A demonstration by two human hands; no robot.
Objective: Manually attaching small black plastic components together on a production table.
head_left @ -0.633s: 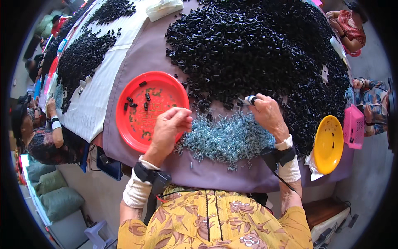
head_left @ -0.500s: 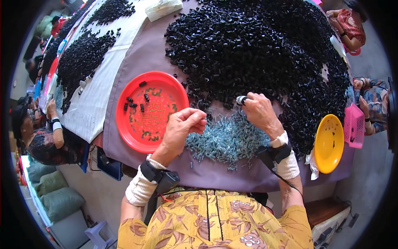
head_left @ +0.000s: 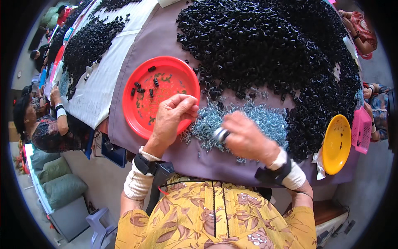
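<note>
My left hand point(head_left: 175, 115) hovers beside the right rim of a red patterned plate point(head_left: 131, 107), its thumb and fingers pinched together. Whatever sits in that pinch, if anything, is hidden. Several small black cylindrical pieces point(head_left: 151, 92) lie in the plate. Over a heap of small silvery-blue coil springs point(head_left: 263, 118) is my right hand point(head_left: 246, 137), blurred by motion. A white-and-black band point(head_left: 221, 134) shows on one of its fingers. Whether that hand holds a piece cannot be made out. Beyond the springs spreads a large pile of small black tubular parts point(head_left: 248, 50).
A yellow oval plate point(head_left: 336, 145) and a pink basket point(head_left: 362, 129) stand at the table's right edge. On the left, a white cloth point(head_left: 99, 89) bears more black parts. Other people sit around; one person's arm point(head_left: 61, 122) shows at the left. A stool point(head_left: 99, 228) stands lower left.
My right hand has come back from the edge of the black pile to over the springs, nearer me. My left hand stays pinched by the red plate. The whole view has shifted slightly.
</note>
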